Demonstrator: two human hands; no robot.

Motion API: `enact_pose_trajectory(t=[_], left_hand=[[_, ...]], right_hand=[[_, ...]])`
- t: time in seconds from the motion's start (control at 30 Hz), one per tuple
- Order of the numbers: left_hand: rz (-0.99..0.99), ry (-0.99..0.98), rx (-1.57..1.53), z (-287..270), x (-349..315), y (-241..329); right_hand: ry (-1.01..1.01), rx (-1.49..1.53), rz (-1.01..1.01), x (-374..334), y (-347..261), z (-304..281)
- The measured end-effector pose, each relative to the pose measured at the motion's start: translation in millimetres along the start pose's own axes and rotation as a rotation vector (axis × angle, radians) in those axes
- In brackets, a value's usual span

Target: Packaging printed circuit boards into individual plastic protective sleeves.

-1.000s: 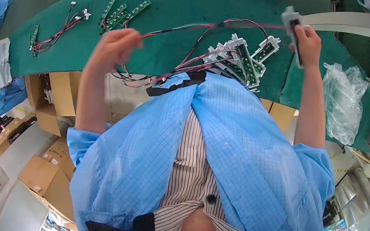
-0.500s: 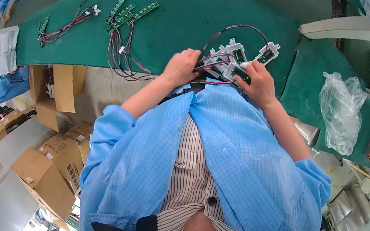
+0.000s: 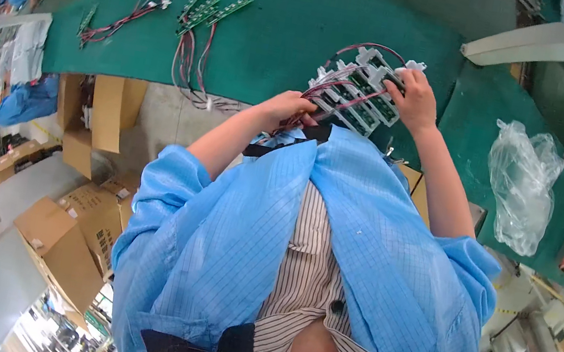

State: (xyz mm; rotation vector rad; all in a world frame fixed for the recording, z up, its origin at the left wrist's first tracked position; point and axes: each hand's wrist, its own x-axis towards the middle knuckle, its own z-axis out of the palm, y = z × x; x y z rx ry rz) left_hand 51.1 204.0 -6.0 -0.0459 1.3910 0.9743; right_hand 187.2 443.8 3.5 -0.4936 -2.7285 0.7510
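Observation:
Several light-grey plastic holders with green circuit boards (image 3: 359, 91) lie fanned side by side at the table's near edge, in front of my body. Red and black wires (image 3: 317, 96) run from them toward the left. My left hand (image 3: 289, 108) is closed round this wire bundle, just left of the holders. At the right end of the group, my right hand (image 3: 416, 100) has its thumb and fingers on a grey plastic holder (image 3: 413, 65), partly covered by the fingers. One wire loop (image 3: 369, 44) arches over the far side of the group.
Loose circuit boards (image 3: 205, 12) with wire leads lie left on the green table (image 3: 277, 32), with another wired board (image 3: 87, 21) farther left. A clear plastic bag (image 3: 520, 184) rests at the right. Cardboard boxes (image 3: 62, 243) stand below left. A pale bar (image 3: 538, 49) crosses the far right.
The holders, bunched and overlapping before, now lie more evenly side by side. My right hand has moved farther from my body. My left hand has shifted slightly nearer, still on the wires.

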Motion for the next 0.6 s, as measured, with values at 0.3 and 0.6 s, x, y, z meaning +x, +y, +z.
enact_pose_trajectory(t=[0.3,0.6], left_hand=[[0.596,-0.124,0.348,-21,-158,117],[0.862,0.745,0.131,-174,-351,164]], right_hand=[[0.023,0.295,0.046,19,-4,-17],[0.057,0.437,0.084,7,-2,13]])
